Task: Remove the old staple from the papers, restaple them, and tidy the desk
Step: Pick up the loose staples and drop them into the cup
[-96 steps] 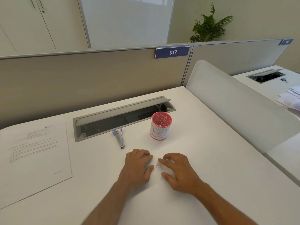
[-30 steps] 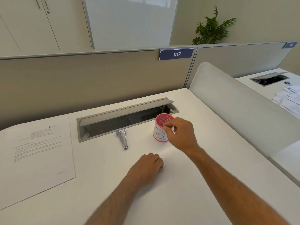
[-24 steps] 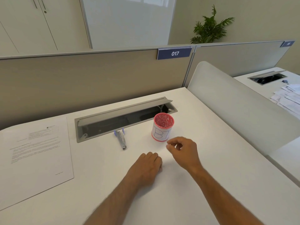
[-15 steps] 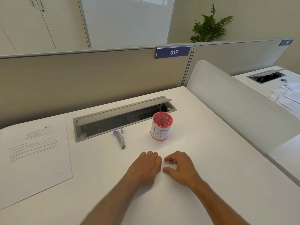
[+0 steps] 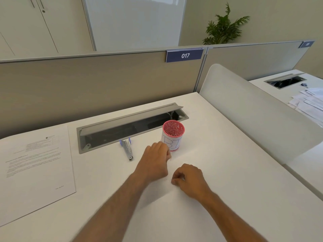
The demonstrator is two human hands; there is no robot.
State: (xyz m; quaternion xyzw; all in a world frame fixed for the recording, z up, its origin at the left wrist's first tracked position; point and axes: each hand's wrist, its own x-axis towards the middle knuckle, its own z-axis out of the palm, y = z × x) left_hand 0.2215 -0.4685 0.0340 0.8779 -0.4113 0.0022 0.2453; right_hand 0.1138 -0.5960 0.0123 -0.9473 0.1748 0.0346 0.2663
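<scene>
My left hand (image 5: 155, 159) hovers over the white desk with its fingers curled in, knuckles just short of the red mesh cup (image 5: 173, 143) that has a white label. Anything inside the fist is hidden. My right hand (image 5: 191, 179) rests on the desk nearer to me, thumb and forefinger pinched together at the surface; I cannot tell if they hold anything. A metal staple remover with blue grips (image 5: 128, 149) lies left of the cup. The printed papers (image 5: 35, 165) lie flat at the far left.
An open grey cable tray (image 5: 132, 119) is sunk into the desk behind the cup and the remover. A beige partition runs along the back, and a white curved divider (image 5: 253, 110) bounds the right side. More papers lie on the neighbouring desk.
My right hand went to the cup's rim, then came back to the desk and pinched shut. My left hand has just moved forward from the desk towards the cup.
</scene>
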